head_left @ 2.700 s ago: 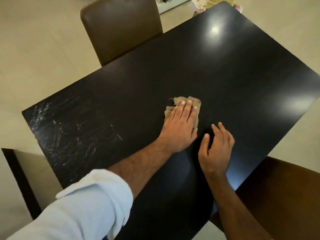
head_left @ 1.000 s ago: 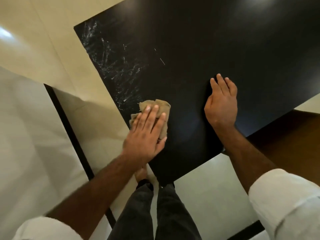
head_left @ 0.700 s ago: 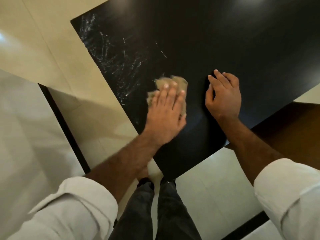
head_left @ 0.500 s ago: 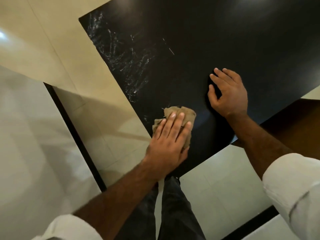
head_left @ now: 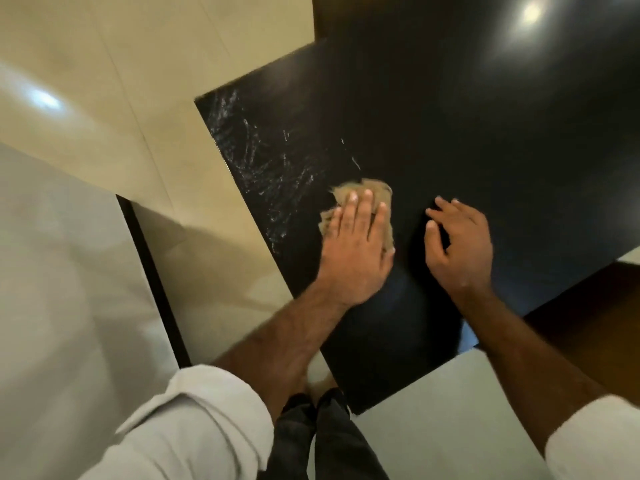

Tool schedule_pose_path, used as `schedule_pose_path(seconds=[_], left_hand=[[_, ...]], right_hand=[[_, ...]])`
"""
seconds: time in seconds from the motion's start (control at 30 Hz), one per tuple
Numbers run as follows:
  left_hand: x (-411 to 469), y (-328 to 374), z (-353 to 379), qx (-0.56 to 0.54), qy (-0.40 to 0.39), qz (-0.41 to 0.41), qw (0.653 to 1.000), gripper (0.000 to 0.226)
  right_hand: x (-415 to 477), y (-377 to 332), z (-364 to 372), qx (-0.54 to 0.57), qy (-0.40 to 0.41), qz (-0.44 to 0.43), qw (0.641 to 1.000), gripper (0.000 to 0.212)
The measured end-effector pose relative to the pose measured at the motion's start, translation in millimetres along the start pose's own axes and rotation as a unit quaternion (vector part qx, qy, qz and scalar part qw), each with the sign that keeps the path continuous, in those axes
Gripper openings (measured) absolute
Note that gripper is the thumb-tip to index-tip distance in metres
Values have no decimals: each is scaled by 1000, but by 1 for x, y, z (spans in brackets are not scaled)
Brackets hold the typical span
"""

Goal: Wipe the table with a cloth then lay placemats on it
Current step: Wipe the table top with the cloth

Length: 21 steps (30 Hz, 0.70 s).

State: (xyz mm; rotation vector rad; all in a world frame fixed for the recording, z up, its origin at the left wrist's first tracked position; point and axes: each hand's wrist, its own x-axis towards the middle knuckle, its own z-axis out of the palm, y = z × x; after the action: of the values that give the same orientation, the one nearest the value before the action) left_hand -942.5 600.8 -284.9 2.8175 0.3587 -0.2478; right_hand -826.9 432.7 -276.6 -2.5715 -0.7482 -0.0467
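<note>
My left hand [head_left: 356, 251] lies flat with straight fingers on a crumpled tan cloth [head_left: 375, 195] and presses it onto the glossy black table [head_left: 485, 150]. The cloth sits near the table's left edge, just right of a patch of white smears [head_left: 263, 168]. To the right of the cloth, my right hand [head_left: 457, 244] rests on the tabletop, fingers loosely bent, holding nothing. No placemats are in view.
The table's near corner [head_left: 356, 410] is right above my dark trouser legs [head_left: 325, 441]. A brown chair seat [head_left: 588, 323] sits under the right edge. Pale tiled floor [head_left: 104, 81] and a dark strip [head_left: 152, 271] lie to the left.
My left hand has slid the cloth away from the near edge, further up the table toward the smears. My right hand stays planted beside it, fingers a little more bent.
</note>
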Motion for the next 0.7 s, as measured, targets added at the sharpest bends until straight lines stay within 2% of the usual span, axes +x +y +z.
schedule_pose_path(seconds=[0.07,0.13,0.2,0.3,0.37,0.43,0.53,0.63,0.7], left_hand=[[-1,4,-11,-31,-45,49,997,102],[-7,-15,-24,-41,-29,55,997,100],[-14,-53,-31,-27,14,-5,1000,89],[-13,-115,-39,36,2,-113,993,78],[-7,-133,-38,61,-16,-124,990,78],[-3,-136,-36,50,-34,-116,991,80],[-2,-140,-37,51,-58,-113,991,80],[0,-143,-41,50,-66,-107,991,83],[3,-149,-47,56,-81,-100,990,92]], right_hand=[[3,-35,-1,44,-22,5,999,46],[2,-71,8,61,-47,-14,997,52],[-5,-97,20,36,-75,-16,996,64],[-25,-114,36,-67,-137,14,988,77],[-22,-113,43,-123,-142,10,982,77],[9,-103,49,-138,-136,42,980,72],[98,-97,72,-162,-74,85,980,67],[164,-125,102,-165,-70,24,984,61],[173,-148,116,-164,-88,-35,982,58]])
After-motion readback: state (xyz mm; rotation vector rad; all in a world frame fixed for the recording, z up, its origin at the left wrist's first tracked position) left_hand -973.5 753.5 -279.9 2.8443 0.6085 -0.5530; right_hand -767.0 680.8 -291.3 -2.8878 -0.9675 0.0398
